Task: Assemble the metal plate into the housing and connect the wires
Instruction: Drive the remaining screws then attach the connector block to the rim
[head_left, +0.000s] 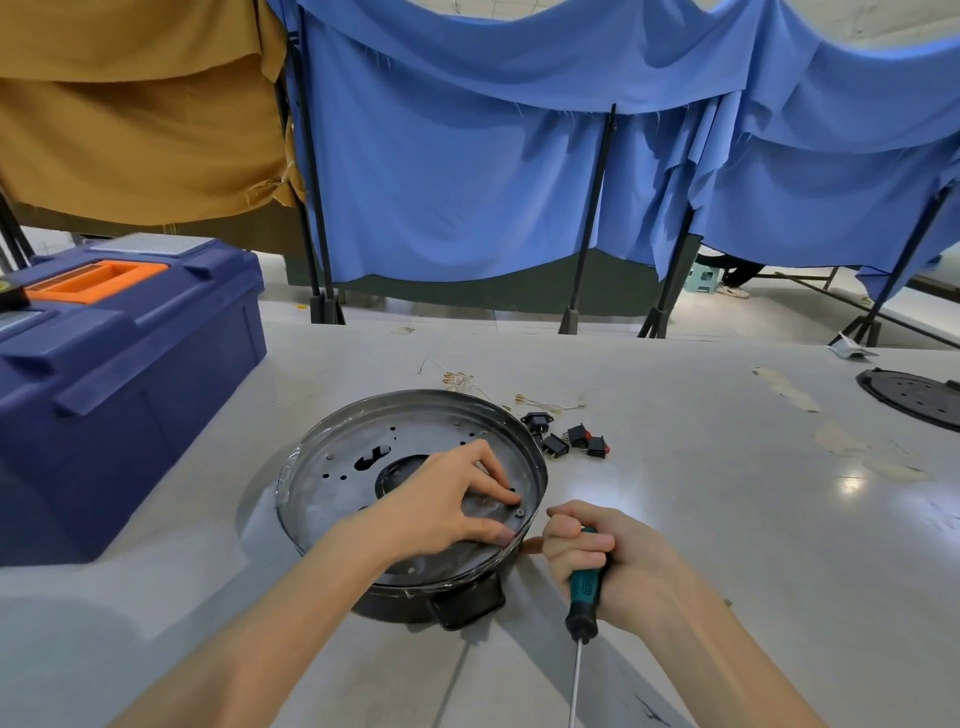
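- The round black housing (470, 605) sits on the white table (727, 493), near the middle, with one handle facing the near edge.
- The perforated metal plate (332, 499) lies inside the housing, below its rim, with a dark round opening in its centre.
- The left hand (447, 501) rests on the right part of the plate. Its fingers are spread and bent, with the tips down on the metal, and the thumb lies along the near rim.
- A small screw (519, 513) sits in the plate just beside the left fingertips. I cannot tell whether they touch it.
- The right hand (608, 558) is just right of the housing, its fingers curled tight round the teal and black handle of a screwdriver (586, 592).
- The screwdriver's shaft points towards the near edge of the table, away from the housing.
- Thin wires (460, 378) with small metal terminals lie loose on the table just beyond the housing's far rim, with a second bunch to their right.
- Black rocker switches (576, 439) and a socket (535, 421) lie between that bunch and the housing's right rim.
- A dark blue toolbox (119, 374) with an orange handle stands at the left.
- A black perforated disc (919, 397) lies far right.
- Blue cloth (467, 156) and mustard cloth (130, 114) hang on frames behind the table.
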